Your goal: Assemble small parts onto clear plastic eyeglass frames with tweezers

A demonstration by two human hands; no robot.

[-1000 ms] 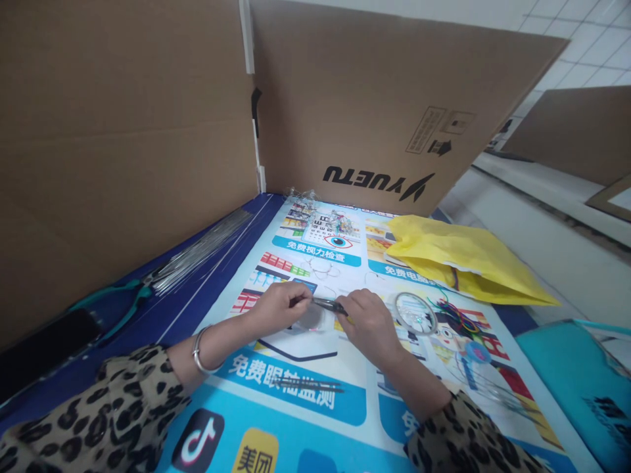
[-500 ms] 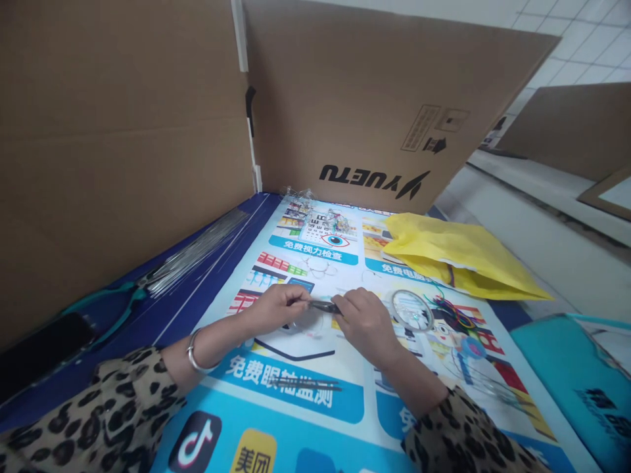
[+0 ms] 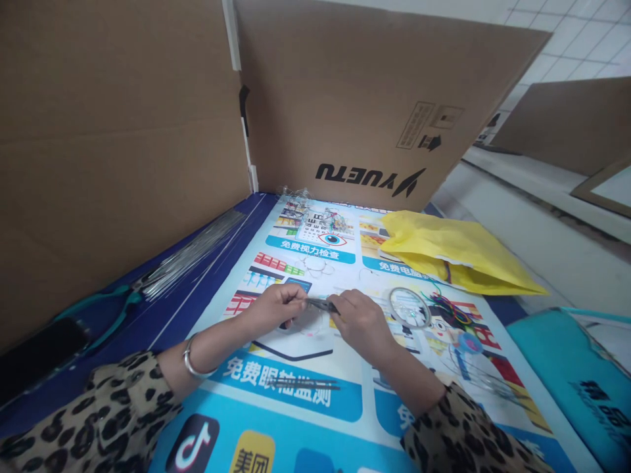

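Little changed: pliers (image 3: 321,304) still above printed sheet (image 3: 236,410), so close work apparently continues. Right hand (image 3: 365,323) closed round pliers. Left hand (image 3: 277,307) pinched narrow at tips; anything held there too fine to tell. Round ring (image 3: 394,309) lies right.

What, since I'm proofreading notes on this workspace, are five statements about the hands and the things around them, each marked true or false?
1. The right hand holds a dark tool. True.
2. The left hand rests on the yellow bag. False: its fingers are at the tip of the dark tool.
3. The silver bangle is on the right wrist. False: it is on the left wrist.
4. A bundle of thin wires lies on the left side. True.
5. The teal-handled pliers lie beside the yellow bag. False: they lie at the left, by the wires.
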